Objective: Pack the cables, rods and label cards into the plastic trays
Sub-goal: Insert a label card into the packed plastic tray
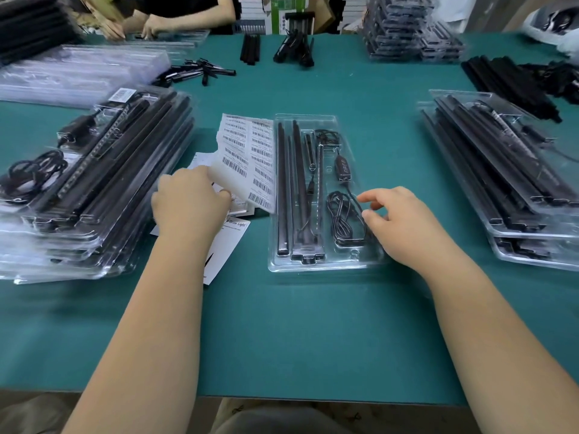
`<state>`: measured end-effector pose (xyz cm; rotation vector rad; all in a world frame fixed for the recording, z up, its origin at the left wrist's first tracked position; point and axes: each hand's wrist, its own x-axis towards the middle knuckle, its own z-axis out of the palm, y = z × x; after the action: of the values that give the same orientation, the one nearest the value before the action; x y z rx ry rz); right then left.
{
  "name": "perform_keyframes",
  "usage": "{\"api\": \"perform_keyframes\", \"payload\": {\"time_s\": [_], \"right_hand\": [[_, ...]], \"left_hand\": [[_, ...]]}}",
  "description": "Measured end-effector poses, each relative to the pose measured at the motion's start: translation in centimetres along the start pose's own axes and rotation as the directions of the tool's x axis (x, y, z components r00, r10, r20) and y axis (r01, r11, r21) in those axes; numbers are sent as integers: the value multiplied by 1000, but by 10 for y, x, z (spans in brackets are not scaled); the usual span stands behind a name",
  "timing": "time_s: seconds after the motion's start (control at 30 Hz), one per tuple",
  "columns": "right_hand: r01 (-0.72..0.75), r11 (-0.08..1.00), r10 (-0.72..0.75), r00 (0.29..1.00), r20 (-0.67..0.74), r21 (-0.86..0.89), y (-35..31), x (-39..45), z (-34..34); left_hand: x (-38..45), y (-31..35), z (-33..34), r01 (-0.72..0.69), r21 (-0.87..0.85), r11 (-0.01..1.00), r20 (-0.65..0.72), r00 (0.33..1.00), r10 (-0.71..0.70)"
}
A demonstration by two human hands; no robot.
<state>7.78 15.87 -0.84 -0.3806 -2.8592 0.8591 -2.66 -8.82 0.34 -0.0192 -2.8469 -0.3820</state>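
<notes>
Coiled cable (346,219) beside right hand (396,220)

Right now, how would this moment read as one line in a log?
stage: labelling | left hand: holds barcode sheet | right hand: open beside coiled cable | tray: rods, cable in

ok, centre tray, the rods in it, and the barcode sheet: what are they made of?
Tray: clear thin plastic, glossy; table shows through, moulded pockets.
Rods: black, smooth, slight sheen; metal or plastic, can't tell.
Barcode sheet: white paper labels, probably on glossy backing; it curls where the left hand lifts it.
</notes>
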Motion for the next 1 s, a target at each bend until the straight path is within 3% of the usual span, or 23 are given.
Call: {"api": "perform_keyframes", "payload": {"time_s": [0.1,0.17,0.3,0.37,0.43,0.5,0.53,0.6,0.67,0.73,0.8,0.87,0.9,0.97,1.0], "right_hand": [[6,1000,-6,1000,-7,-4,0,-1,-1],[13,1000,-13,1000,-7,-6,0,0,0],[24,999,-22,997,-70,28,-1,-2,1],[67,997,-62,988,-142,33,-2,-2,0],[111,993,-102,978,-180,43,-5,-2,-1],[151,988,-141,973,-182,42,-7,-2,-2],[179,983,-169,970,-174,38,-9,-3,-2],[265,964,-259,956,-136,26,-12,-4,-2],[369,929,-365,926,-93,29,-15,-6,0],[410,911,-406,911,-76,42,-15,-7,4],[352,930,-343,934,-98,101,-17,-9,7],[242,911,-207,968,-139,333,-20,-10,7],[183,846,-124,981,-150,501,-22,-9,6],[70,675,46,990,-136,735,-25,-7,3],[17,631,113,987,-114,776,-25,-5,2]], "left_hand": [[1,0,-4,-46,-202,978,-138,990,18],[-4,1,-9,-97,-329,939,-301,954,-7],[-13,10,-19,-358,-389,849,-662,749,13],[-18,17,-18,-471,-394,789,-711,700,63],[-24,27,-16,-514,-540,666,-627,774,89],[-32,38,-14,-327,-792,516,-332,939,87],[-36,44,-13,-170,-876,452,-145,985,91],[-42,55,-5,107,-934,341,151,983,108],[-47,65,2,227,-936,269,278,946,169],[-50,70,8,203,-931,305,284,925,252],[-51,68,11,164,-928,335,274,909,315],[-52,66,11,167,-932,321,287,882,374],[-54,67,10,122,-926,357,269,876,400],[-59,69,7,-160,-854,495,138,847,513],[-61,70,8,-359,-765,535,59,788,612]]}}
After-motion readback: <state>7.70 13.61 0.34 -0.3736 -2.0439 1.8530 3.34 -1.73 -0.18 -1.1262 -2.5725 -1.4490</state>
